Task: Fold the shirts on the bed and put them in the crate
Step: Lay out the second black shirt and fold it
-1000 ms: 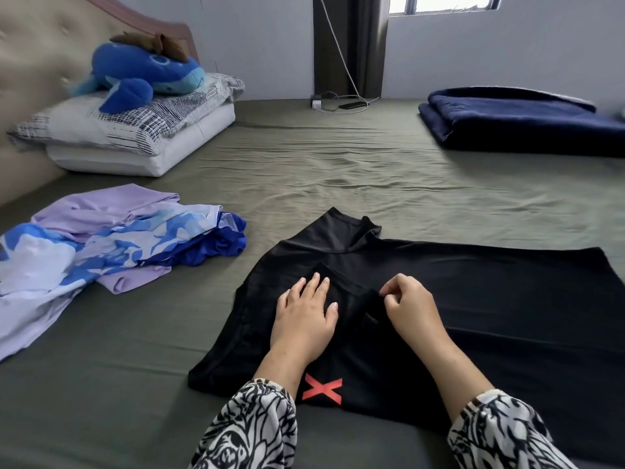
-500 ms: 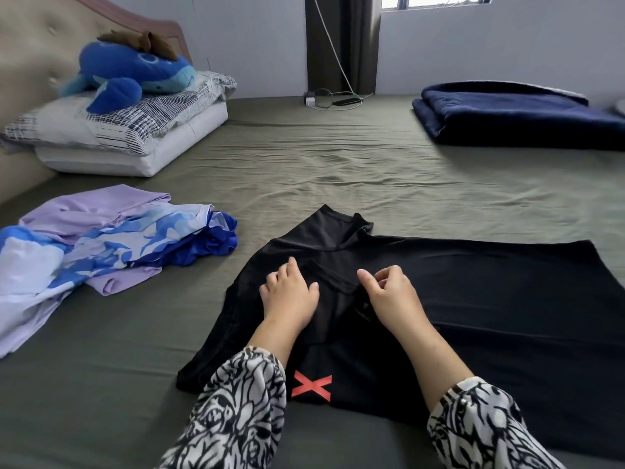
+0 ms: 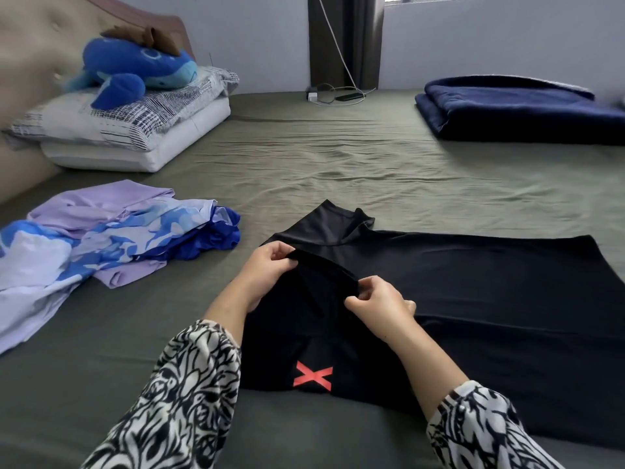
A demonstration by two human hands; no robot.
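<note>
The black shirt (image 3: 473, 292) lies spread on the bed (image 3: 338, 164). The left hand (image 3: 267, 269) and right hand (image 3: 378, 304) each pinch its folded sleeve edge, lifting it. A pile of purple and blue shirts (image 3: 111, 231) sits left.

Black shirt (image 3: 473, 299) cut off at right edge. Light patterned shirt (image 3: 40, 265) cut off at left edge. Headboard (image 3: 30, 45) blurry.
</note>
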